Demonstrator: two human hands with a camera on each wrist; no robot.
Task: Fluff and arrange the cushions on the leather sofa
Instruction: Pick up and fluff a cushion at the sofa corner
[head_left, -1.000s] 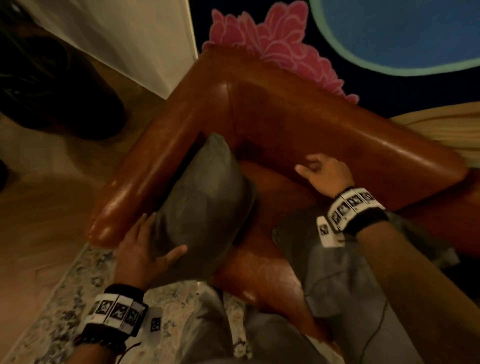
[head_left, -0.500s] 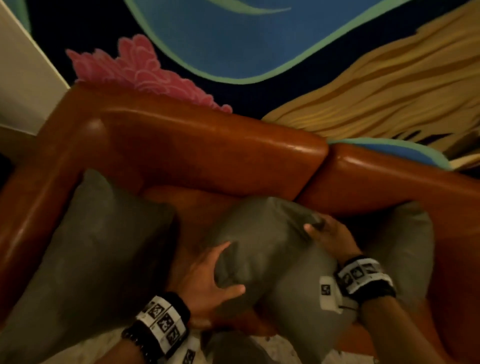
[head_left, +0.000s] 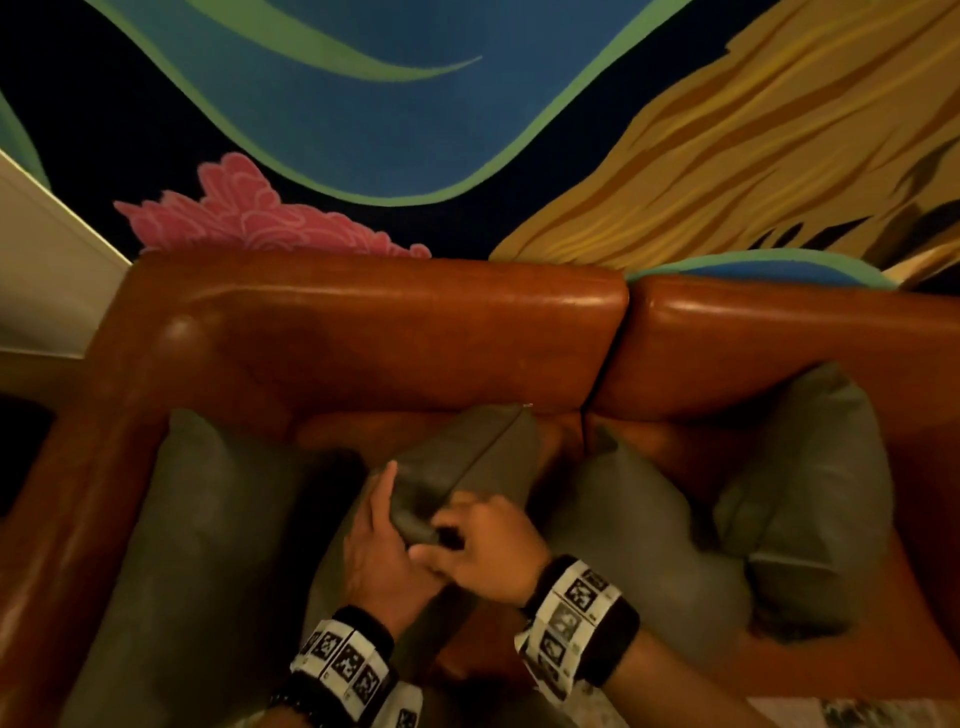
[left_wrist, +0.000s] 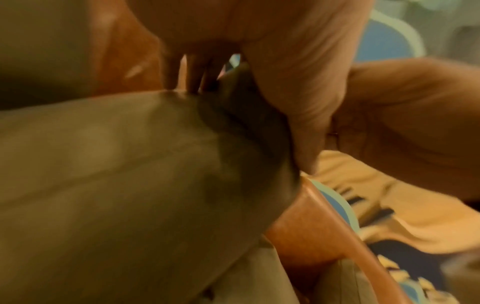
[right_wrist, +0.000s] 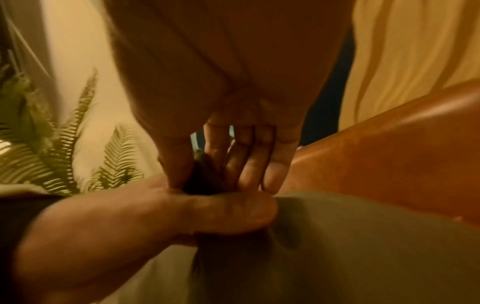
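Note:
A brown leather sofa (head_left: 363, 332) holds several grey-green cushions. The middle cushion (head_left: 467, 457) stands on edge on the seat, its seam on top. My left hand (head_left: 384, 540) grips its near corner from the left, index finger straight along the fabric; the left wrist view shows this left hand (left_wrist: 246, 123) with thumb and fingers on opposite sides of the cushion (left_wrist: 130, 174). My right hand (head_left: 483, 551) pinches the same corner from the right, knuckles against the left hand. In the right wrist view the right hand (right_wrist: 207, 179) has dark fabric between thumb and fingers.
A large cushion (head_left: 223, 545) leans on the left armrest. Two more cushions (head_left: 628, 525) (head_left: 810, 493) lie to the right on the seat. A painted mural wall (head_left: 363, 130) rises behind the backrest. A fern (right_wrist: 39, 154) stands off to one side. Patterned rug (head_left: 831, 714) lies below.
My view swung right from the sofa's corner. The left hand let go of the left cushion, and both hands came together on the middle cushion's near corner, which now stands more upright.

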